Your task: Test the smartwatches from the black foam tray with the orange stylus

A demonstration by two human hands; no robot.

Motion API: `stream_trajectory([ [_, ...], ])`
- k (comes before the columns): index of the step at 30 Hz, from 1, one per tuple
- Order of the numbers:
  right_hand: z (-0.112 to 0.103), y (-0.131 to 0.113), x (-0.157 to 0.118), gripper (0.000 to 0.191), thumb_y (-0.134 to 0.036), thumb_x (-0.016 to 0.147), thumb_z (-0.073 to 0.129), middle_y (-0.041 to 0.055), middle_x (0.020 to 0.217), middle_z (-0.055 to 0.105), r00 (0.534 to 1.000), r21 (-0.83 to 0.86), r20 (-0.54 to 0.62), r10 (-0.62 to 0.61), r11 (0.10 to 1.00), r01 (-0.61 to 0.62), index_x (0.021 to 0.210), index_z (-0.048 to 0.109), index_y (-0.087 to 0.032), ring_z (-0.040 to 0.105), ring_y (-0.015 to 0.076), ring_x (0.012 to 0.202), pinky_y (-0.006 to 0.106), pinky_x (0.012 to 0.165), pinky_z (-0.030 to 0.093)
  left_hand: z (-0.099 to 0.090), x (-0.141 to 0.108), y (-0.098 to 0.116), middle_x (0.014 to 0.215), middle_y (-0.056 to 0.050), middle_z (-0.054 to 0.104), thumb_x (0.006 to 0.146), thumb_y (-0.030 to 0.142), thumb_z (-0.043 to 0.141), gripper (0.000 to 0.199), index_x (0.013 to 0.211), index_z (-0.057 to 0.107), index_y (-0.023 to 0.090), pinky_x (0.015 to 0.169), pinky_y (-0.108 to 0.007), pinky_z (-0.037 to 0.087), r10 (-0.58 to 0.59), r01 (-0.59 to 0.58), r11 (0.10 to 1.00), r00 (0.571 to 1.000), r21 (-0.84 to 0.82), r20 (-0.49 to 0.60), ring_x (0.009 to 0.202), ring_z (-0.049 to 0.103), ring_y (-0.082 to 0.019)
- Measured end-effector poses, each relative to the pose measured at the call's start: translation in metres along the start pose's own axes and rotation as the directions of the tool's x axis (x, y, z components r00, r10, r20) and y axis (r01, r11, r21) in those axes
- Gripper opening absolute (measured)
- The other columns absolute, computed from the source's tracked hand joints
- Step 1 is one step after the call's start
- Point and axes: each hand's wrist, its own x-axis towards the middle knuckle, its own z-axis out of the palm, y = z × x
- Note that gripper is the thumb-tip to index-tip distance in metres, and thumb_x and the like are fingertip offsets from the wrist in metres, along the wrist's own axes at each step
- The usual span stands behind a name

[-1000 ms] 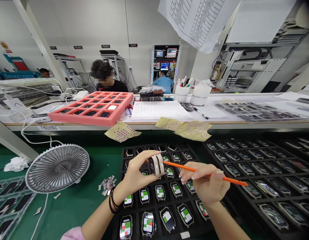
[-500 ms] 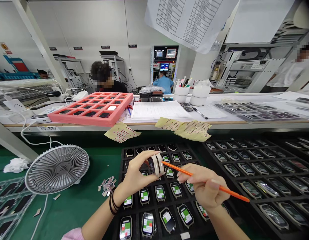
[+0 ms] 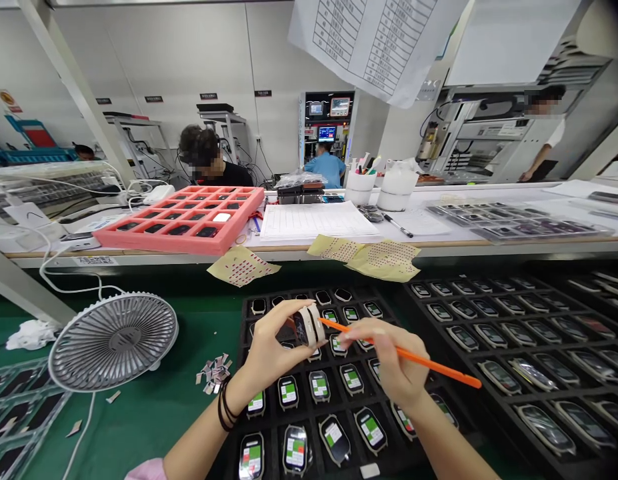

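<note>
Orange and thin, a stick point(image 3: 423, 358) is pinched in the right hand point(image 3: 383, 353), held by the finger tips and thumb, with the other fingers bent in. Its tip is just beside the top of a watch point(image 3: 303, 330), but I cannot tell if the two touch. The left hand point(image 3: 273, 347) is mostly closed and holds that watch up off the tray, with its tan band in a loop and its dark face showing. Black bands point(image 3: 223, 410) go around the left wrist. Under the hands is a black tray point(image 3: 245, 347) with rows of watches point(image 3: 319, 387) that show green and white labels. Another black tray of watches point(image 3: 489, 333) is to the right. A gray fan point(image 3: 113, 341) stands on a green mat point(image 3: 139, 427) to the left, near a small pile of paper bits point(image 3: 213, 372). Yellow sheets with red dots point(image 3: 241, 265) lie at the edge of the counter point(image 3: 289, 255). On the counter are a pink foam tray point(image 3: 139, 241), a white paper form point(image 3: 316, 221) and white cups point(image 3: 393, 187). Across the counter, a person in a black shirt point(image 3: 209, 157) sits looking down.
</note>
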Motion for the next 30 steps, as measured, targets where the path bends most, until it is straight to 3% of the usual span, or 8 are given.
stream_trajectory([
  [2,0.002,-0.002,0.003,0.028,-0.021,0.093,0.043,0.0049,0.077,0.073,0.997,-0.014,0.038,-0.068,0.998,0.069,0.089,0.07,-0.022,0.069,0.0208,0.073,0.034,0.068,0.055,0.001,0.0,0.002,0.107,-0.009,0.067,0.069,0.019,0.076,0.045,0.11,0.06,0.019,0.072,-0.029,0.055,0.019,-0.019,1.0,1.0,0.02,0.007,0.095,0.064,-0.022],
  [6,0.005,-0.004,0.004,0.035,-0.014,0.095,0.035,0.0036,0.077,0.071,0.989,0.121,0.048,-0.139,0.984,0.132,0.094,0.068,-0.024,0.068,0.0191,0.072,0.033,0.065,0.055,0.003,0.0,0.004,0.107,-0.008,0.067,0.07,0.015,0.073,0.044,0.112,0.059,0.02,0.07,-0.027,0.054,0.064,-0.064,0.997,0.998,0.039,0.017,0.094,0.063,-0.021],
  [12,0.008,-0.006,0.004,0.032,-0.01,0.094,0.037,0.0031,0.075,0.069,0.986,0.068,0.107,-0.124,0.991,0.118,0.093,0.067,-0.023,0.066,0.0182,0.074,0.032,0.067,0.054,0.004,-0.002,0.001,0.109,-0.008,0.067,0.07,0.014,0.072,0.047,0.115,0.058,0.02,0.078,-0.03,0.053,0.083,-0.084,0.995,0.996,0.052,0.019,0.096,0.063,-0.021],
  [23,0.009,-0.004,0.002,0.031,-0.009,0.093,0.036,0.0027,0.074,0.066,0.989,0.046,0.089,-0.119,0.992,0.115,0.09,0.064,-0.022,0.064,0.0172,0.071,0.031,0.066,0.052,0.004,-0.001,0.003,0.107,-0.008,0.067,0.068,0.01,0.071,0.048,0.113,0.059,0.018,0.086,-0.032,0.052,0.131,-0.131,0.99,0.991,0.052,0.007,0.097,0.063,-0.021],
  [30,0.012,-0.004,0.003,0.03,-0.01,0.094,0.037,0.0016,0.071,0.064,0.992,-0.005,0.088,-0.093,0.996,0.094,0.089,0.064,-0.022,0.063,0.0158,0.068,0.029,0.064,0.051,0.006,-0.002,0.003,0.104,-0.008,0.069,0.064,0.01,0.073,0.048,0.11,0.062,0.018,0.083,-0.034,0.053,0.058,-0.058,0.997,0.998,0.059,0.001,0.093,0.065,-0.022],
])
